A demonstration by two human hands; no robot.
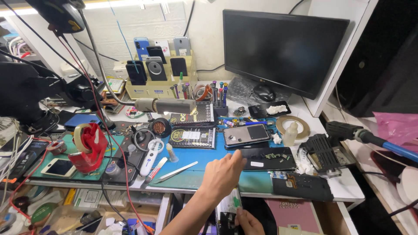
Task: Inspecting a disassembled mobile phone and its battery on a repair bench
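Observation:
My left hand (pixel 223 175) reaches from below over the front edge of the blue work mat (pixel 196 162), fingers stretched out and holding nothing. Its fingertips are close to a black phone panel (pixel 267 158) with small parts lying on it. Behind the panel lies an opened phone (pixel 246 134). My right hand (pixel 249 222) is low, under the bench edge, gripping a dark device (pixel 228 213) with a white and green piece at its top. Much of this device is hidden by the bench edge and my arm.
A red tape dispenser (pixel 89 149) stands on the left, with a flat metal tool (pixel 176 172) and a white pen-shaped tool (pixel 150 162) nearby. A gooseneck lamp (pixel 165 105), a phone rack (pixel 159 69), a monitor (pixel 283 48) and a black ribbed stand (pixel 325 152) surround the mat.

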